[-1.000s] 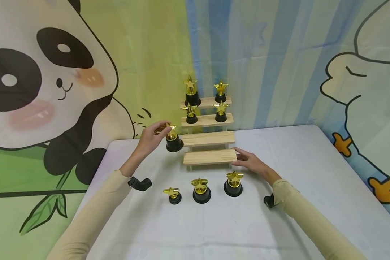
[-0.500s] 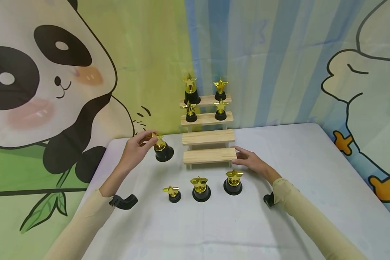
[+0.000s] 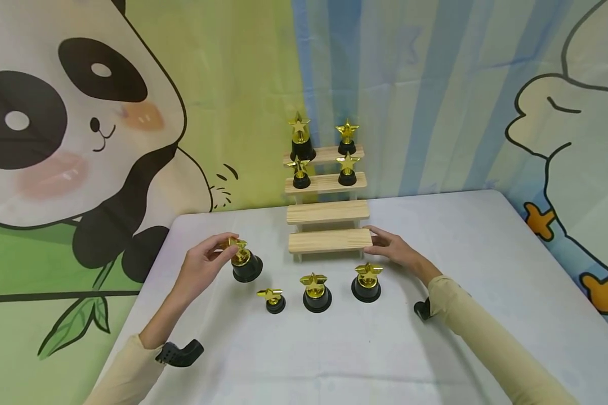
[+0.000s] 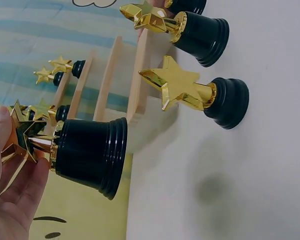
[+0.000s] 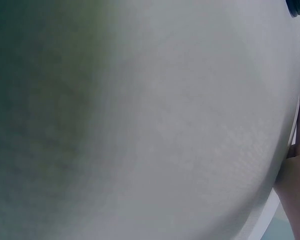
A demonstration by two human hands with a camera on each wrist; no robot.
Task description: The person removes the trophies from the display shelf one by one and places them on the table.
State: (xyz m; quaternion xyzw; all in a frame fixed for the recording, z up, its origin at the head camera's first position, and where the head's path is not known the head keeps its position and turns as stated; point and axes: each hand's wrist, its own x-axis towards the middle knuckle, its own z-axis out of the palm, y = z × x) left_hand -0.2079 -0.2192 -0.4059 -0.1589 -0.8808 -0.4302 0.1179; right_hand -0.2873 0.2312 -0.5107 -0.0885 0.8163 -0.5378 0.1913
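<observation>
My left hand (image 3: 202,264) pinches a gold star trophy (image 3: 246,267) by its star, thumb on one side and fingers on the other. The trophy's black base hangs tilted above the table, left of the stepped wooden display stand (image 3: 329,241). In the left wrist view, the base of the held trophy (image 4: 90,155) faces away from the palm. At the right end of the stand's lowest step, my right hand (image 3: 395,251) grips the board, fingers behind and thumb in front. A small trophy (image 3: 275,304) and two bigger trophies (image 3: 316,298) (image 3: 366,288) stand in front of the stand.
Two trophies stand on the top step, a tall one (image 3: 302,143) and a shorter one (image 3: 347,143). The step below bears two small trophies (image 3: 301,177) (image 3: 347,175). A white cloth (image 3: 436,236) covers the table, with a printed curtain (image 3: 243,101) behind.
My left hand has carried the trophy away from the stand, leftward and nearer to me, and lower in the head view. My right hand stays at the lowest step.
</observation>
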